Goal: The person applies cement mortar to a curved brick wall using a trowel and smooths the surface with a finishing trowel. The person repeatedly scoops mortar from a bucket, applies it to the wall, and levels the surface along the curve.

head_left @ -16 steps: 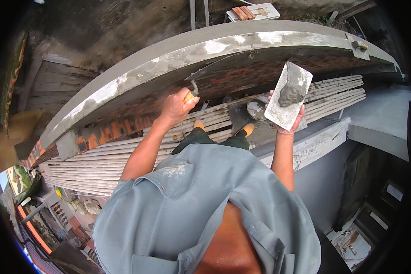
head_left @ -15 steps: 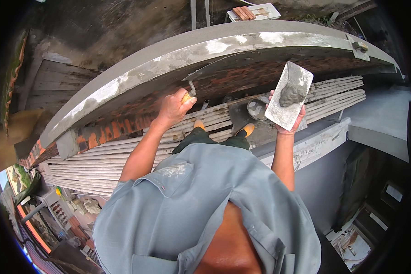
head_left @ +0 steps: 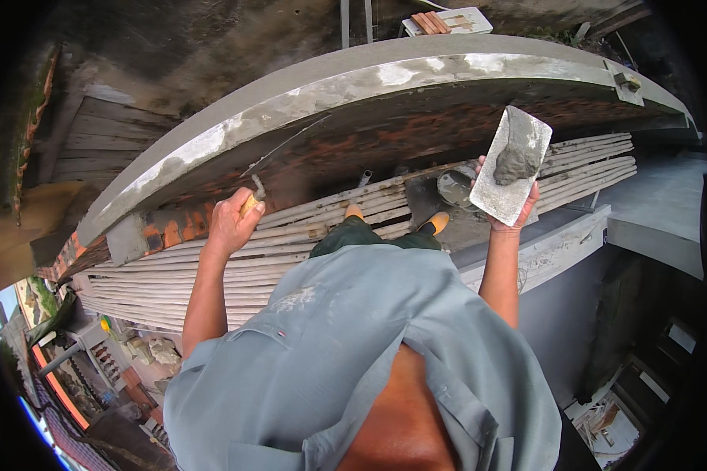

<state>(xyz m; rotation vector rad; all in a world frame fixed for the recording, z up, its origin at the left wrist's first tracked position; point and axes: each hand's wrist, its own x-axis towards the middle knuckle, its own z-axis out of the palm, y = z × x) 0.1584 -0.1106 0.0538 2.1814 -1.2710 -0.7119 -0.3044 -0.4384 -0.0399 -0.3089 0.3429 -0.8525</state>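
Observation:
My left hand is closed around the wooden handle of a trowel. The trowel's thin blade appears almost edge-on and lies along the wet grey plaster under the curved concrete ledge; whether it touches cannot be made out. On the other side, my right hand grips a pale rectangular board from below, with fingers at its edges. A lump of grey mortar sits on the middle of that board.
Bamboo poles form the platform under my feet. A round bucket stands beside my feet. Exposed brickwork runs below the ledge, and a small block is fixed to its right part. Reddish bricks lie on a white board beyond.
My left hand has swept left with the trowel, and more of the blade's length now shows along the plaster. My right hand keeps the loaded board at nearly the same place.

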